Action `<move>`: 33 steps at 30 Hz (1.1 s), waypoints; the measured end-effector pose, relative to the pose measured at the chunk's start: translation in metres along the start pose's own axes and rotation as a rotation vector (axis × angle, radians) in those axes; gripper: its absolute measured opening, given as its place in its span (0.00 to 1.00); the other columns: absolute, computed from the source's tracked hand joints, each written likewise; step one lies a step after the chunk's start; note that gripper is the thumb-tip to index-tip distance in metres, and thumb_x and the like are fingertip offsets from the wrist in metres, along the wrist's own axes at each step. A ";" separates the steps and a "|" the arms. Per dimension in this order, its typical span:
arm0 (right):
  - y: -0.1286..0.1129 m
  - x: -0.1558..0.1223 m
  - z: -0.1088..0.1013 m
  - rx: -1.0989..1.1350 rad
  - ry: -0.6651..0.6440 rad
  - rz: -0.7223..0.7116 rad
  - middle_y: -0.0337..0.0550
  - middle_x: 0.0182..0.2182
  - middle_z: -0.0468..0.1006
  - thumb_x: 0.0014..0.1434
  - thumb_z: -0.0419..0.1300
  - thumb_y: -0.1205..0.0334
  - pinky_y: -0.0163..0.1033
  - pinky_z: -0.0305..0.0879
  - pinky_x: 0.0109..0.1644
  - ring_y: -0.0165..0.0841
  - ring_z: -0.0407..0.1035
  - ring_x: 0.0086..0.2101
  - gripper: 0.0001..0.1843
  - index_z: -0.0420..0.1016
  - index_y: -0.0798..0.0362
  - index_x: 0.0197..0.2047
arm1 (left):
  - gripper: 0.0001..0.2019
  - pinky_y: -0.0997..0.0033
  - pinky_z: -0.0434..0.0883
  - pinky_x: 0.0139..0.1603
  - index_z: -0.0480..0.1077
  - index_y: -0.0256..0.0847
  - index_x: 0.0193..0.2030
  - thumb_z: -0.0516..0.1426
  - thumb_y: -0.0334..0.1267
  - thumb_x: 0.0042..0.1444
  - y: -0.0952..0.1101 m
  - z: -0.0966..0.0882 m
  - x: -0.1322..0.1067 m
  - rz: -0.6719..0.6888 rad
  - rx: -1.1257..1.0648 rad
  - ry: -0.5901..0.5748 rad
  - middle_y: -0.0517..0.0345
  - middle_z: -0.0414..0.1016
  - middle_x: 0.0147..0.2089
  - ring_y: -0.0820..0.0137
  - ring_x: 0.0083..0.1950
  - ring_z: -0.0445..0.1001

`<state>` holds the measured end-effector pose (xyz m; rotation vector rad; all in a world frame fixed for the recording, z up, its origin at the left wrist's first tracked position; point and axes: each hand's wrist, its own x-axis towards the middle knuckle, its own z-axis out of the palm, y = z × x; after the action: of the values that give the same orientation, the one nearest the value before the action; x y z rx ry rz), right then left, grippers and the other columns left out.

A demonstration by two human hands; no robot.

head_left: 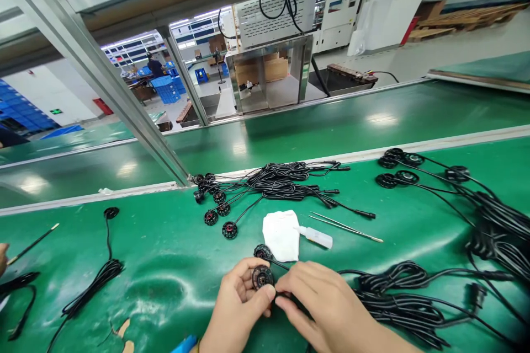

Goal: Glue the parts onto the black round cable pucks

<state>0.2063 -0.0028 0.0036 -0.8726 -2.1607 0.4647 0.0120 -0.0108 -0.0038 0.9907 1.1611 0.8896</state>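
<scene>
My left hand (234, 306) grips a round black slotted disc (262, 277) between thumb and fingers, its face turned up toward me. Close on its right, my right hand (327, 298) is closed in a pinch on the black cable (280, 292) at the disc's edge. Just beyond my fingers lies a second black disc (261, 252), its cable passing beneath my right hand. A folded white cloth (281, 231) rests behind the hands, with a small translucent dropper bottle (318, 237) against its right side. Tweezers (348, 226) lie to the right of the cloth.
Cable bundles with discs (281, 182) lie at the back of the green mat (165, 242). More coiled cables (406, 298) are on the right, another (93, 287) on the left. Another person's hand (3, 258) shows at the left edge. A slanting metal post (124, 99) stands behind.
</scene>
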 end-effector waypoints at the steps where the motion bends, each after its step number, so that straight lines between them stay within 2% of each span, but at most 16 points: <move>1: 0.000 -0.001 0.003 -0.001 0.027 -0.006 0.39 0.33 0.74 0.66 0.56 0.69 0.38 0.61 0.38 0.33 0.67 0.32 0.04 0.69 0.51 0.42 | 0.28 0.77 0.69 0.29 0.69 0.35 0.50 0.69 0.51 0.49 0.003 0.001 0.000 -0.022 -0.031 -0.005 0.58 0.70 0.32 0.75 0.29 0.67; 5: 0.003 -0.001 0.004 0.012 0.102 0.002 0.38 0.30 0.73 0.65 0.55 0.71 0.36 0.60 0.34 0.31 0.66 0.29 0.05 0.68 0.52 0.41 | 0.32 0.78 0.68 0.25 0.70 0.35 0.49 0.73 0.50 0.41 0.007 0.001 0.000 -0.063 -0.128 -0.010 0.58 0.72 0.31 0.77 0.25 0.68; 7: 0.003 0.000 0.002 0.019 0.102 0.035 0.37 0.28 0.72 0.66 0.56 0.69 0.35 0.60 0.33 0.30 0.66 0.28 0.03 0.68 0.52 0.40 | 0.32 0.79 0.68 0.25 0.70 0.35 0.49 0.73 0.49 0.41 0.006 0.000 -0.001 -0.050 -0.151 -0.028 0.58 0.73 0.32 0.77 0.26 0.68; 10: 0.002 0.000 0.000 0.080 0.037 0.159 0.34 0.25 0.70 0.67 0.58 0.64 0.34 0.59 0.29 0.28 0.65 0.25 0.05 0.68 0.51 0.37 | 0.27 0.75 0.73 0.35 0.71 0.38 0.51 0.71 0.45 0.47 0.010 -0.004 -0.004 0.023 -0.108 -0.042 0.54 0.77 0.39 0.72 0.35 0.74; 12: 0.000 -0.001 0.000 0.117 -0.009 0.200 0.34 0.24 0.69 0.66 0.57 0.65 0.33 0.58 0.28 0.27 0.65 0.25 0.05 0.68 0.51 0.36 | 0.20 0.70 0.73 0.49 0.72 0.42 0.51 0.68 0.40 0.53 0.015 -0.006 -0.006 0.135 0.036 -0.039 0.52 0.77 0.46 0.67 0.46 0.76; 14: -0.003 -0.001 -0.001 0.101 -0.006 0.163 0.35 0.24 0.68 0.64 0.56 0.68 0.33 0.58 0.29 0.28 0.64 0.25 0.05 0.67 0.51 0.35 | 0.14 0.67 0.69 0.56 0.73 0.45 0.50 0.65 0.35 0.57 0.020 -0.008 -0.008 0.308 0.250 -0.031 0.53 0.77 0.49 0.65 0.53 0.74; 17: -0.006 0.001 0.000 0.011 0.062 0.060 0.34 0.23 0.65 0.62 0.55 0.71 0.34 0.55 0.30 0.28 0.61 0.25 0.06 0.64 0.52 0.33 | 0.13 0.66 0.68 0.57 0.73 0.49 0.50 0.62 0.30 0.59 0.024 -0.009 -0.007 0.581 0.527 -0.030 0.56 0.77 0.50 0.66 0.54 0.72; 19: -0.007 0.001 0.000 -0.035 0.093 0.017 0.34 0.23 0.64 0.60 0.55 0.72 0.35 0.54 0.30 0.28 0.60 0.24 0.07 0.63 0.52 0.32 | 0.15 0.66 0.68 0.56 0.72 0.49 0.51 0.61 0.28 0.60 0.025 -0.009 -0.007 0.663 0.614 -0.049 0.57 0.77 0.50 0.66 0.53 0.72; 29: -0.007 -0.002 0.006 -0.069 0.112 0.006 0.35 0.24 0.66 0.60 0.55 0.72 0.37 0.53 0.32 0.29 0.59 0.25 0.07 0.63 0.52 0.32 | 0.15 0.63 0.69 0.57 0.71 0.49 0.53 0.59 0.29 0.62 0.018 -0.010 -0.005 0.600 0.606 -0.108 0.54 0.74 0.52 0.64 0.55 0.71; 33: -0.007 -0.003 0.008 -0.073 0.108 0.012 0.35 0.24 0.66 0.61 0.55 0.71 0.37 0.52 0.32 0.29 0.58 0.25 0.07 0.63 0.52 0.31 | 0.10 0.62 0.69 0.56 0.72 0.47 0.49 0.59 0.30 0.63 0.017 -0.010 -0.005 0.552 0.592 -0.113 0.52 0.74 0.49 0.62 0.54 0.70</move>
<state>0.1986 -0.0100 0.0012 -0.9303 -2.0854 0.3384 0.0005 -0.0082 0.0128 1.8834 1.0897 0.9122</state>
